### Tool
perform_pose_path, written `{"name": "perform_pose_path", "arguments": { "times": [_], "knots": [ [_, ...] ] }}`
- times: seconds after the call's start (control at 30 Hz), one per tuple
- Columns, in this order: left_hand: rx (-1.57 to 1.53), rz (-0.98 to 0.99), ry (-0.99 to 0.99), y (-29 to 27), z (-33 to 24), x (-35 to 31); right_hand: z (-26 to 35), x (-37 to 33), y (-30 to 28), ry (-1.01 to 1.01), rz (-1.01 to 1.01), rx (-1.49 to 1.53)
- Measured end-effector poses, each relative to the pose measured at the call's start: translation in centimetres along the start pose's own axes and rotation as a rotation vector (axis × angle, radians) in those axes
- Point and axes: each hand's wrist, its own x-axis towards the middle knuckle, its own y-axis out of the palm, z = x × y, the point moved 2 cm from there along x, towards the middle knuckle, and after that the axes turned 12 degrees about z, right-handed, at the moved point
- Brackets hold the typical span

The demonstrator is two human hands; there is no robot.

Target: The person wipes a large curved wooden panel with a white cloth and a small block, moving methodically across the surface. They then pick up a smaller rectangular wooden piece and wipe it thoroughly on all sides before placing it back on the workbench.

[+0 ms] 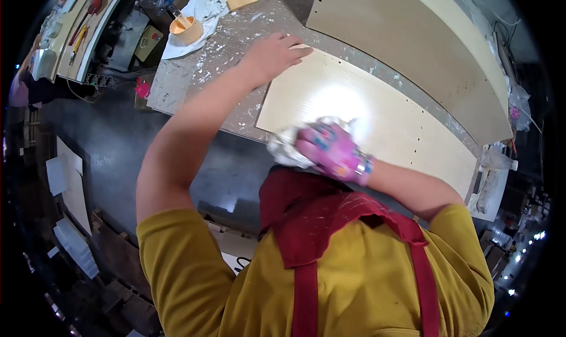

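A pale wood-grain board (383,125) with small drilled holes along its edges lies flat on the bench in front of me. My left hand (274,57), bare, rests at the board's far left corner with its fingers stretched over the edge. Gloved in stained pink and purple, my right hand (333,148) is closed round a crumpled whitish cloth (289,147) at the board's near edge. Slight blur covers the cloth and glove. A bright glare lies on the board just beyond them.
Behind the board lies a larger drilled panel (407,42). At the bench's far left, an orange-rimmed tub (187,33) with a flat-handled tool sits on a white cloth (206,7), near a tan block (242,1). White specks spot the bench top (203,72).
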Motion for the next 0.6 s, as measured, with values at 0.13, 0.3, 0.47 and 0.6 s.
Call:
{"name": "perform_pose_path", "arguments": {
  "times": [0.13, 0.3, 0.47, 0.6],
  "knots": [
    [0.034, -0.101, -0.004, 1.5, 0.0, -0.5, 0.0, 0.0, -0.7, 0.01, 0.113, 0.062],
    [0.001, -0.089, 0.032, 1.6, 0.6, -0.3, 1.0, 9.3, 0.9, -0.019, -0.033, 0.087],
    [0.002, -0.146, 0.016, 2.0, 0.4, -0.6, 0.5, 2.9, 0.7, 0.04, 0.044, 0.07],
    [0.031, -0.093, 0.0, 1.7, 0.2, -0.2, 1.4, 8.0, 0.6, 0.055, 0.052, 0.139]
  ]
}}
